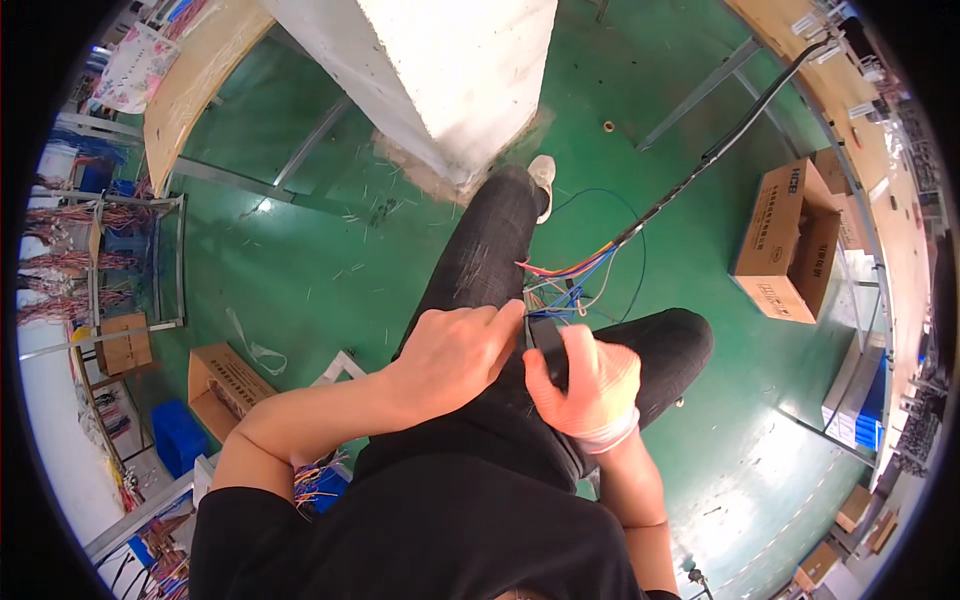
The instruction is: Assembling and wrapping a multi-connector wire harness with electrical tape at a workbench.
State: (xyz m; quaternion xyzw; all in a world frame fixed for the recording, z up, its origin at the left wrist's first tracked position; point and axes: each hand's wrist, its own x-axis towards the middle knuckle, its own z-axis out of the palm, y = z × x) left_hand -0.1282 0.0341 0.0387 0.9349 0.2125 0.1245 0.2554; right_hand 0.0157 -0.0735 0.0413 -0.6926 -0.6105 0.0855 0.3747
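Here both hands, left (455,350) & gloved right (588,385), pinch black cable (545,345) on lap, open green floor (300,260) around.

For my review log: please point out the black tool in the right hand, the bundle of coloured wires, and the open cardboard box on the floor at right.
black tool (549,345), head view, on its body above the fingers.
coloured wires (572,275), head view, where the strands fan out.
cardboard box (782,215), head view, on its top flap.

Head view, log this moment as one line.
left hand: bare, on cable end | right hand: gloved, gripping black tool | coloured wires fanned out
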